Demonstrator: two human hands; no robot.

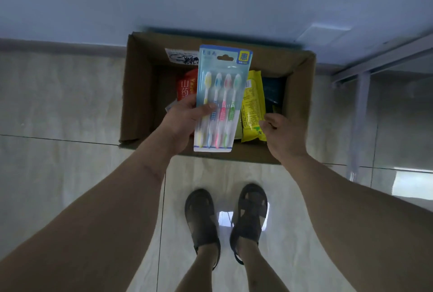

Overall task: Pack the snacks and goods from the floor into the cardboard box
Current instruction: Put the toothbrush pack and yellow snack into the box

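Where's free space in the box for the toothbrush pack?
Bare box floor shows between the cardboard box's left wall and the red packet. The right side is crowded: yellow packet, dark packet. The toothbrush pack hides the middle.

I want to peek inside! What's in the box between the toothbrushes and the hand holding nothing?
A yellow packet lies there, between the toothbrush pack and the right hand, seen from the head camera.

— What is the floor [70, 104] looking like?
— Glossy polished tile, throwing back light near the matt dark sandals [201, 219].
— And the cardboard box [136, 95]?
— Showing plain brown board, matt, creased.
— The toothbrush pack [220, 95]?
— Gleaming clear plastic over card. The yellow packet [253, 109] beside it is shining like smooth film.
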